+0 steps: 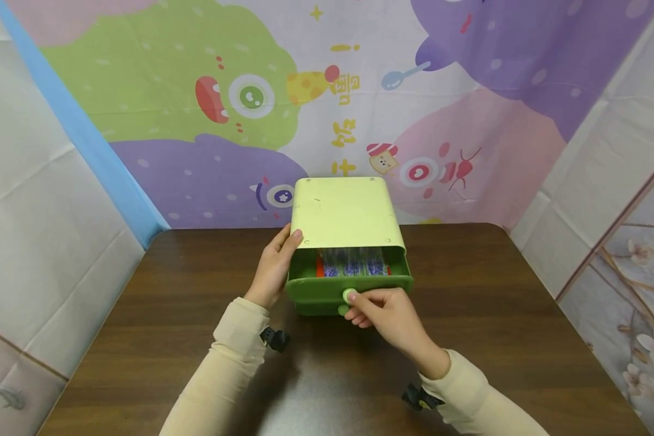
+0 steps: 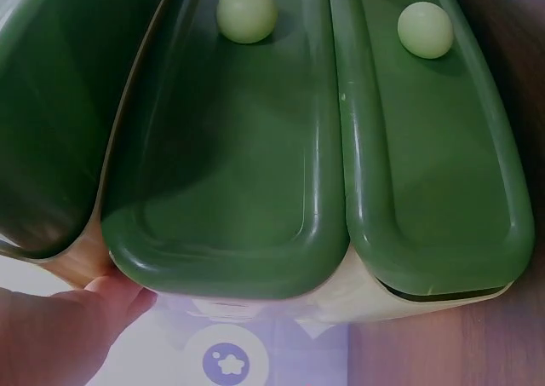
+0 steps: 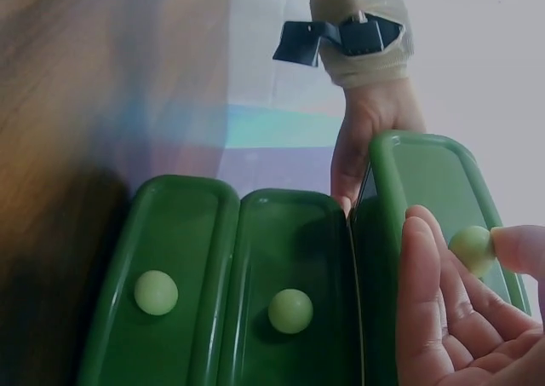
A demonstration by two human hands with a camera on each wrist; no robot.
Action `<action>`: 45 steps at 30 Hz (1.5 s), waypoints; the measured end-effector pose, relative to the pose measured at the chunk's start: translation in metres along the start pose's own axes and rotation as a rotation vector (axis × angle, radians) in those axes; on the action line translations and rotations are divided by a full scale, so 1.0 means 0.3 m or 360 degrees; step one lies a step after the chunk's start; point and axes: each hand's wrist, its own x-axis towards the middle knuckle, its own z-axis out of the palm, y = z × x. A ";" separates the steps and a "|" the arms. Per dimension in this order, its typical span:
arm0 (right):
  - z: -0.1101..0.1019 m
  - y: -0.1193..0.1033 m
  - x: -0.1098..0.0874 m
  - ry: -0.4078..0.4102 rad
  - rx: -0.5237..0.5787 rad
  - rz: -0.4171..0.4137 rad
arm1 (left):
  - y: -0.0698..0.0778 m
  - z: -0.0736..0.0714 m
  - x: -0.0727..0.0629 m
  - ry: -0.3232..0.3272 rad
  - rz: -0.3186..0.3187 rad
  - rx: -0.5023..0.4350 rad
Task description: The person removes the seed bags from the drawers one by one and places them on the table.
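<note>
A small cabinet with a pale yellow-green shell (image 1: 346,212) and three green drawers stands on the table. Its top drawer (image 1: 310,283) is pulled partway out. Inside lies a clear packet (image 1: 354,263) with purple-blue and red contents. My right hand (image 1: 389,312) pinches the top drawer's round pale knob (image 3: 471,250) between thumb and fingers. The left hand (image 1: 272,269) rests on the cabinet's left side, thumb at the top edge and fingers along the wall. In the left wrist view, the middle drawer (image 2: 230,156) and bottom drawer (image 2: 447,156) sit closed, each with its own knob.
The brown wooden table (image 1: 185,315) extends around the cabinet on both sides and in front. A cartoon-printed cloth (image 1: 174,109) hangs close behind the cabinet. Black straps with small devices (image 1: 275,339) sit on both wrists.
</note>
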 end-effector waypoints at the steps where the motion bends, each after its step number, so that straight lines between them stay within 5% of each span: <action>1: 0.001 0.001 -0.004 -0.0001 -0.0006 -0.0006 | 0.001 0.000 -0.001 -0.0001 -0.0004 0.0002; 45: 0.038 0.039 -0.203 -0.0008 -0.0022 -0.0113 | -0.004 0.004 0.004 0.0017 0.0041 0.0074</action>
